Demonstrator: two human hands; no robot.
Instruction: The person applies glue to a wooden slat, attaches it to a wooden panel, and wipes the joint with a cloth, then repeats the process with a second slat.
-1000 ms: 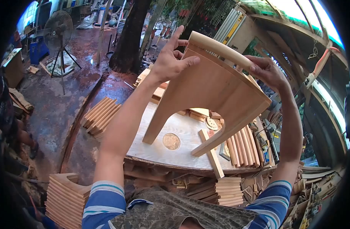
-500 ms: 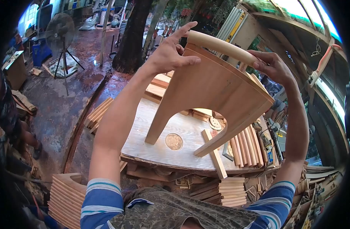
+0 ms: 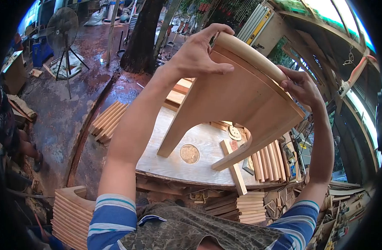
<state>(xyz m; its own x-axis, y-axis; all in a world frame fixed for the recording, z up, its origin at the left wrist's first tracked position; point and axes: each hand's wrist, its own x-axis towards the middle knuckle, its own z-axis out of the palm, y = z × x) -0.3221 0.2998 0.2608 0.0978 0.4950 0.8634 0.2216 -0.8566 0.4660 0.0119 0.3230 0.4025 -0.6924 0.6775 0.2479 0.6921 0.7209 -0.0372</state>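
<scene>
Both left hand (image 3: 194,56) and right hand (image 3: 301,88) grip the wooden piece (image 3: 234,102).

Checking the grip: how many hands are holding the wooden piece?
2. The left hand grips the upper left end of the wooden piece, fingers over its rounded rail. The right hand grips the rail's right end. No other hands show.

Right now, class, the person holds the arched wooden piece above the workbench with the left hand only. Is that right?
Not quite: the head view shows both the left hand and the right hand gripping the arched wooden piece by its rounded top rail, above the workbench.
</scene>
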